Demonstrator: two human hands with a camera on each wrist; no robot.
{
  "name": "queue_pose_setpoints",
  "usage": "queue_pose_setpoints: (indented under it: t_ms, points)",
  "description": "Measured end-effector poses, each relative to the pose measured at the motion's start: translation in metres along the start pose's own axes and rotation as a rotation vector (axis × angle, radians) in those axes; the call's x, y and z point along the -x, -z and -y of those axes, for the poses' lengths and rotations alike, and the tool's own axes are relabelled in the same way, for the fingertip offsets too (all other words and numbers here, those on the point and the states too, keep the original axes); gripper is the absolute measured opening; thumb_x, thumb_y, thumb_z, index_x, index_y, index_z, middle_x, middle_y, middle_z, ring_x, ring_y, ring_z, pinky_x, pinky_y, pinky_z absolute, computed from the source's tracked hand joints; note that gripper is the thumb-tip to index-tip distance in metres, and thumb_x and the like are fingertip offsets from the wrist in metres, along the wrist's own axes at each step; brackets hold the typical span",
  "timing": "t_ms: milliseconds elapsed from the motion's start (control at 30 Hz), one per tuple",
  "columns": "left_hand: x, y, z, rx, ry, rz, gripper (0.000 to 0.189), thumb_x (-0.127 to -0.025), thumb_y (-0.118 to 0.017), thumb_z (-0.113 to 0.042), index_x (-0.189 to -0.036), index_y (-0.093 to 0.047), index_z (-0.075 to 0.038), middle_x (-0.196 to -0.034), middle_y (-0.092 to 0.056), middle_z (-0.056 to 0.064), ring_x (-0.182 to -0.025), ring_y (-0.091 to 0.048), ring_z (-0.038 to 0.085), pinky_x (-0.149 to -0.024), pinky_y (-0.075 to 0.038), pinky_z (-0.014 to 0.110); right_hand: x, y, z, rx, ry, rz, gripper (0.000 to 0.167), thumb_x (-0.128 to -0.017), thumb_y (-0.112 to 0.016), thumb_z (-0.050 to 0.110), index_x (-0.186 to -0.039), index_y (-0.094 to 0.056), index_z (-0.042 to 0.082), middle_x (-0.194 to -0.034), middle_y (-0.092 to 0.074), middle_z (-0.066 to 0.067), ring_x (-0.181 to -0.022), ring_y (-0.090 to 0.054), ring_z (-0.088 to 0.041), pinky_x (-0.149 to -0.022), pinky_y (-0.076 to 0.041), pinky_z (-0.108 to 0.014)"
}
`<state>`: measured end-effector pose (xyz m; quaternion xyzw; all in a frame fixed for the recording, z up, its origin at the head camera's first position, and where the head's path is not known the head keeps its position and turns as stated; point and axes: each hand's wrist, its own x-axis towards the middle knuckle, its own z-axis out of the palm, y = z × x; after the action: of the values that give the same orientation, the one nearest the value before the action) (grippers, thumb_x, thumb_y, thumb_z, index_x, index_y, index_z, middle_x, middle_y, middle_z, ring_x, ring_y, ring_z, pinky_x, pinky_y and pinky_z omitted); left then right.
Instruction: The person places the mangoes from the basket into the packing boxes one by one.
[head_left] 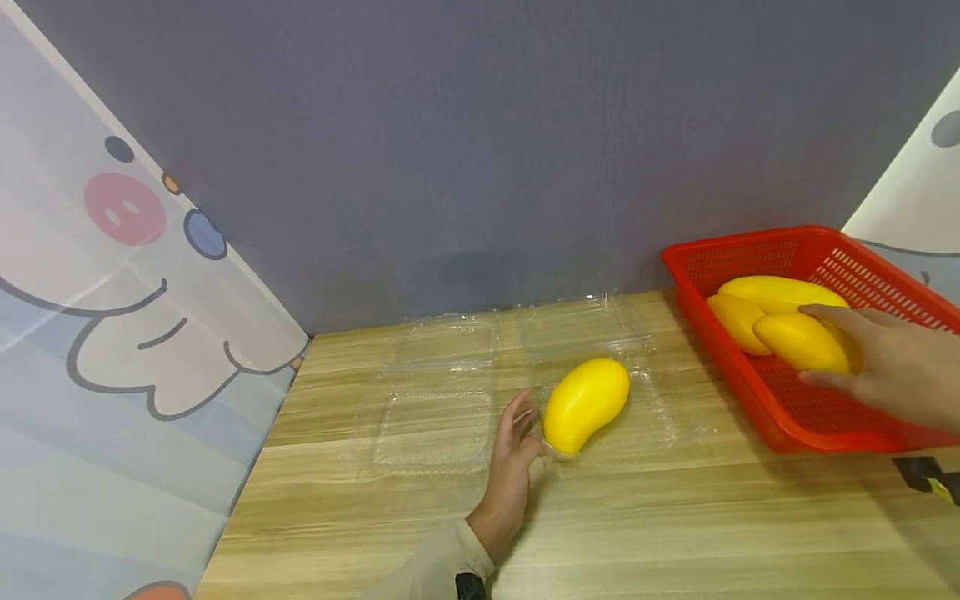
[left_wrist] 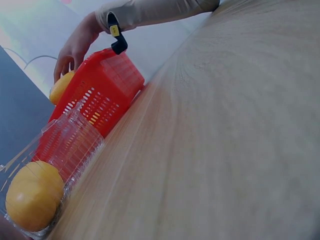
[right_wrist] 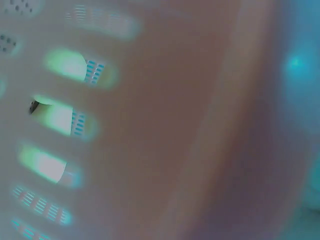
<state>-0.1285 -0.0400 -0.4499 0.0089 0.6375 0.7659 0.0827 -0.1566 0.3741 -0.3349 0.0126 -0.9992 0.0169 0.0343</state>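
- My right grip (head_left: 888,358) grasps a smooth yellow mango (head_left: 802,340) over the red perforated plastic basket (head_left: 806,408), frame right.
- My left grip (head_left: 512,458), released, fingers loosely bent, is beside a thin clear plastic box (head_left: 660,417), lower centre.
- A glossy curved mango (head_left: 588,404) lies in that box on the wood-grained bench (head_left: 645,533).

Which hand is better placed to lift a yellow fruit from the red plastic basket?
Probably the right hand: its fingers grip a yellow oval fruit inside the red perforated plastic basket. The left hand is farther away, beside the clear plastic container with a curved yellow fruit.
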Motion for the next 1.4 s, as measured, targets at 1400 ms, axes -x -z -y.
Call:
queue_pose_setpoints:
  t_ms: [1400]
  points:
    - [-0.001,0.000,0.001,-0.001,0.010,-0.012,0.080,-0.081,-0.055,-0.007,-0.154,-0.030,-0.024,-0.157,-0.031,0.007,-0.149,-0.027,0.029,-0.118,-0.020,0.062,0.012,0.017,0.031,0.042,0.043,-0.020,0.098,-0.076,-0.075,0.063,-0.145,-0.039,0.002,-0.133,-0.044,-0.039,-0.095,-0.055,-0.056,-0.085,-0.040,-0.076]
